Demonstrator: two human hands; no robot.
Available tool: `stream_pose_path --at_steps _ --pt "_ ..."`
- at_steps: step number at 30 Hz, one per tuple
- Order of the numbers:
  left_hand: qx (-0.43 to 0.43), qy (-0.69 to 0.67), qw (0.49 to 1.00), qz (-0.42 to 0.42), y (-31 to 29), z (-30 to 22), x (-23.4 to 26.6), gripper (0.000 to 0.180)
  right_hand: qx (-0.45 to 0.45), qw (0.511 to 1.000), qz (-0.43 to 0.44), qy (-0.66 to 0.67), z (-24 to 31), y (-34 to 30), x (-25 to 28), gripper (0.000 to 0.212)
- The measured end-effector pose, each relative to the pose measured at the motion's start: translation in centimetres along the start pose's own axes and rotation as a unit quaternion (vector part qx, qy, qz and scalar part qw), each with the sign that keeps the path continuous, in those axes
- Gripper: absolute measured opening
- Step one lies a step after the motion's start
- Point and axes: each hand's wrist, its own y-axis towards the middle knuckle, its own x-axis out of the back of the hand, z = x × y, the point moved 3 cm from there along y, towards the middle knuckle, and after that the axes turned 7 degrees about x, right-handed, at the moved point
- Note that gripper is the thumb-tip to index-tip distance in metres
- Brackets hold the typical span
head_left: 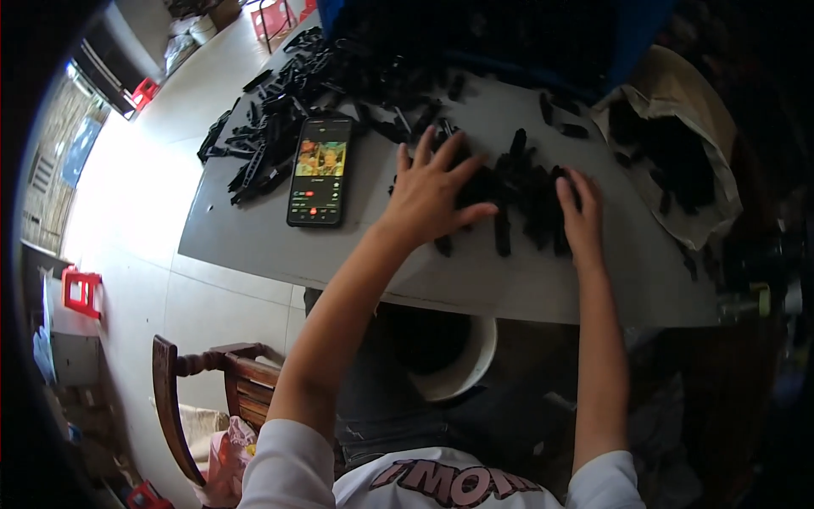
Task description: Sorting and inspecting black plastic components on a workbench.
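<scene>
Small black plastic-looking clips or parts (507, 191) lie in a loose pile on the grey tabletop (373, 254). My left hand (432, 188) rests over the pile's left side, fingers spread, with nothing seen in its grip. At the pile's right edge is my right hand (582, 210), its fingers bent and touching the black parts; whether it grips one is hard to make out. Left of my left hand lies a smartphone (320, 174) with its screen lit. A larger heap of black parts (292, 110) spreads over the table's far left.
A blue crate (500, 68) stands at the back of the table. To the right, an open tan sack (721, 140) holds more dark parts. Below the table edge sits a pale basin (482, 356) with dark contents. A wooden chair (191, 407) and red stools (80, 290) are at the left.
</scene>
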Motion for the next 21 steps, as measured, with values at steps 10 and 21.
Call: stream_pose_path --at_steps 10,21 --pt "-0.121 -0.024 0.989 0.078 -3.6 -5.5 0.1 0.046 0.118 0.990 0.003 -0.073 3.1 -6.5 3.5 0.022" --pt "-0.009 -0.061 0.992 0.113 -6.3 -7.5 0.6 0.037 -0.020 0.998 0.055 -0.016 2.4 -8.4 3.5 0.028"
